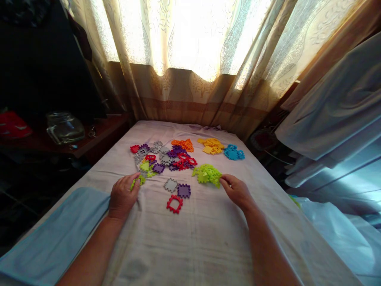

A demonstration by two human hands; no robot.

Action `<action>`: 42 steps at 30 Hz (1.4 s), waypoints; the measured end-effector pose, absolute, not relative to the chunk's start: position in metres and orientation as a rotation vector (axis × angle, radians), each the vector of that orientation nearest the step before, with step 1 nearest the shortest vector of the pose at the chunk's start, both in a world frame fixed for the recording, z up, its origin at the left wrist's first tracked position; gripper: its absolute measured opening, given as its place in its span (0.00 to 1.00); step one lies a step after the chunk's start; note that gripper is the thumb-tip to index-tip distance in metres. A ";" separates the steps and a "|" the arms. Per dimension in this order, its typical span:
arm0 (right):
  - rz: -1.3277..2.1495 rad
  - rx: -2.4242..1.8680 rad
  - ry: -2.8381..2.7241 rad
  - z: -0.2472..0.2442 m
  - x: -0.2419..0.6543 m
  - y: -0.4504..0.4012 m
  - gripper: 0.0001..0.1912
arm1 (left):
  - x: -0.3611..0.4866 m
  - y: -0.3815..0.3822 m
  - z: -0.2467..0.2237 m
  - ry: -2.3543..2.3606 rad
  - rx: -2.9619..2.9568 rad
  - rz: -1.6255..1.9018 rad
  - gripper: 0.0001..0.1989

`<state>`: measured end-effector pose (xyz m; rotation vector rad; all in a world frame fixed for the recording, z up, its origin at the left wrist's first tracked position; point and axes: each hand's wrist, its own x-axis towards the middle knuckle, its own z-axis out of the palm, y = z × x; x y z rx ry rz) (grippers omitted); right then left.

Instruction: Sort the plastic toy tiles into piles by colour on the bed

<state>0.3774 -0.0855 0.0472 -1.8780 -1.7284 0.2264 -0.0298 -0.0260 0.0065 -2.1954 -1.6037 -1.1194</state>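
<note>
My left hand (125, 194) is closed round a lime green interlocking piece (138, 181), beside a mixed heap of toothed plastic pieces. At the right edge of the lime green pile (207, 174), my right hand (236, 190) pinches a green piece between thumb and fingers. Between my hands lie a grey square piece (170, 184), a purple square piece (184, 190) and a red open-frame piece (174, 203). The mixed heap holds grey pieces (165, 159), purple pieces (158, 168) and red pieces (185, 162), with a few green ones (145, 166).
Behind are an orange pile (183, 144), a yellow pile (212, 145) and a blue pile (233, 152) on the white cloth (220, 238). A blue cloth (59, 234) lies at left. A glass jar (65, 128) stands on a side table; curtains (190, 87) hang behind.
</note>
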 end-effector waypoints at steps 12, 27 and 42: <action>0.165 -1.932 -1.594 0.021 0.369 -0.084 0.15 | -0.038 -0.030 -0.004 -1.933 -2.104 -0.833 0.21; -0.110 -1.725 -1.563 0.019 0.352 -0.085 0.18 | -0.037 -0.025 -0.006 -1.815 -2.099 -0.875 0.14; -0.062 -1.245 -2.088 0.027 0.276 -0.092 0.16 | 0.034 -0.061 0.015 -1.020 -2.576 -1.108 0.12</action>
